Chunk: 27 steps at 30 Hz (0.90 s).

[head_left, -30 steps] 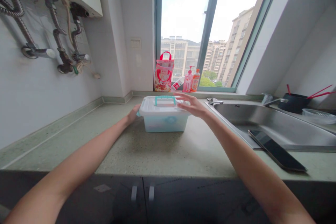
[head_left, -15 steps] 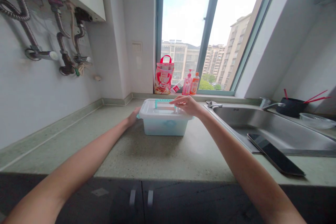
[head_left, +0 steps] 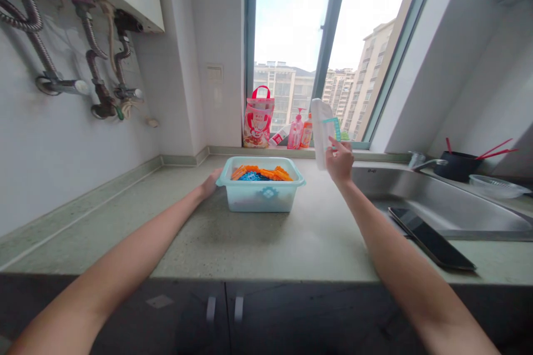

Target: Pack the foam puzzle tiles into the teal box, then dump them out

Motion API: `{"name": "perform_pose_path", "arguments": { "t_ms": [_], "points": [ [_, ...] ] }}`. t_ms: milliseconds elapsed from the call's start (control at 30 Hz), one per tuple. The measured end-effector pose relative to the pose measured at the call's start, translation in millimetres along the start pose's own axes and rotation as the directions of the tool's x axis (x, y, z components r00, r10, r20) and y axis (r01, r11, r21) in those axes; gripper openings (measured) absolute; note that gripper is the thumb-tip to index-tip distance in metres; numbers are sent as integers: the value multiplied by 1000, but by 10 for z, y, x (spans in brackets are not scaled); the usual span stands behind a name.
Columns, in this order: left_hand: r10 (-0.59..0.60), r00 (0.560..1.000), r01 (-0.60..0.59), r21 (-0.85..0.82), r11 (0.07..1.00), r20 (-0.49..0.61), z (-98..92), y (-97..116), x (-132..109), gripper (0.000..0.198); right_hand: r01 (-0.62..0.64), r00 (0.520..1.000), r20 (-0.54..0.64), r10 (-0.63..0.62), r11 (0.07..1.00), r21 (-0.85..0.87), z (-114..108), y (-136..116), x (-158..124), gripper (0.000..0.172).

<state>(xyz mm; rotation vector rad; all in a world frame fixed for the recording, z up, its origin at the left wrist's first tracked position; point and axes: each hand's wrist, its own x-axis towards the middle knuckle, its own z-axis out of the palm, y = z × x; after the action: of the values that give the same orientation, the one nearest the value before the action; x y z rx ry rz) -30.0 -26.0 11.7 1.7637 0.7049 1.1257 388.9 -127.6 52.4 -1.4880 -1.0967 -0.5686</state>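
A pale aqua plastic storage box (head_left: pixel 262 199) stands uncovered on the counter. Inside it lie orange plastic pieces (head_left: pixel 277 173) and blue pieces (head_left: pixel 253 176), whose kind I cannot make out. My left hand (head_left: pixel 211 183) grips the box's left end, its fingertips partly hidden behind the rim. Held up to the right of the box, the translucent lid (head_left: pixel 320 136) is tilted nearly upright. My right hand (head_left: pixel 340 162) is closed on it near its teal handle (head_left: pixel 336 128).
A steel sink (head_left: pixel 400 194) lies to the right, with a black phone (head_left: pixel 431 238) across its near edge. Along the windowsill stand a red-handled bag (head_left: pixel 259 122), a pink pump bottle (head_left: pixel 295 132) and an orange bottle (head_left: pixel 306 133). A black pot (head_left: pixel 458 166) and clear bowl (head_left: pixel 497 186) sit beyond the sink.
My right hand has lifted the lid off the box and carried it up and to the right, uncovering the orange and blue pieces. My left hand has stayed at the box's left end.
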Motion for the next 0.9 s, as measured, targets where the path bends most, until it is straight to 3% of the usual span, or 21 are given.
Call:
{"name": "perform_pose_path", "arguments": {
  "t_ms": [133,233,333,500,633,733,800,900],
  "points": [
    [-8,1000,8,-21,1000,12,9,8,-5,26,-139,964,176,197,944,-300,-29,582,-146,52],
    [-5,1000,6,-33,999,18,10,-3,-6,27,-81,894,372,251,906,-416,47,750,-285,59],
    [6,1000,-5,-32,999,9,5,1,-17,25,57,807,546,226,890,-453,179,752,-367,72],
    [3,1000,-3,-20,1000,-16,-6,28,-38,22,156,737,656,165,902,-403,343,684,-408,81],
    [-10,999,10,-3,1000,-36,-10,31,-31,19,204,652,749,118,924,-323,368,621,-441,84],
    [-16,999,17,12,1000,-35,-5,31,-26,20,230,651,754,84,925,-301,293,528,-389,77],
    [-16,999,17,19,1000,-29,-2,30,-26,20,234,648,758,73,928,-289,197,460,-296,62],
    [-15,1000,16,30,999,-25,-1,23,-24,20,172,605,781,153,933,-315,44,396,-134,43]
  ]
}}
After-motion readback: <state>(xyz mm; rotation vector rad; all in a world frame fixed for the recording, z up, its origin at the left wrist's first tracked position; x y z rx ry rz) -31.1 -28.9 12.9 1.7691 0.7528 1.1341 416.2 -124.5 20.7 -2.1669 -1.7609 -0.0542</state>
